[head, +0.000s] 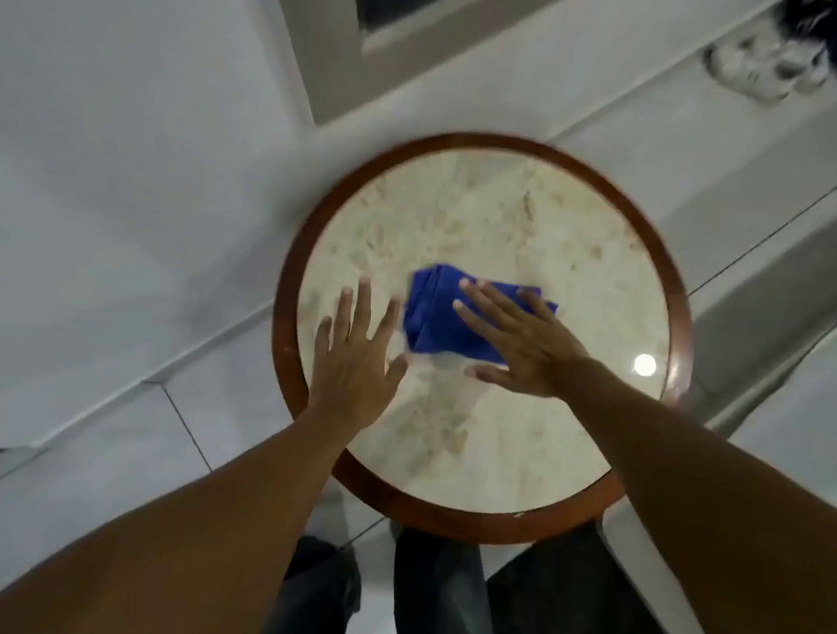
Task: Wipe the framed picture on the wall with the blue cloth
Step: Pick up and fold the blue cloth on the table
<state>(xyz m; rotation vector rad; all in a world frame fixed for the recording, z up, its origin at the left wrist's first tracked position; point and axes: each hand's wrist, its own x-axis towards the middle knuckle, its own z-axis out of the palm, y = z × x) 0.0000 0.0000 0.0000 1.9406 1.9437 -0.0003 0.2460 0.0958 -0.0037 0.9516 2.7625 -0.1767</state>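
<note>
A folded blue cloth (434,316) lies near the middle of a round marble-topped table (462,522) with a brown wooden rim. My right hand (517,340) rests flat over the cloth's right part, fingers spread and not closed around it. My left hand (356,351) is flat and open on the tabletop just left of the cloth, its thumb near the cloth's lower left corner. The lower corner of a framed picture (331,49), with a pale frame and dark glass, shows on the wall at the top.
White wall fills the left and upper view, tiled floor lies around the table. A pair of pale shoes (763,66) sits on the floor at upper right, next to a dark object. My dark trousers (437,608) show below the table edge.
</note>
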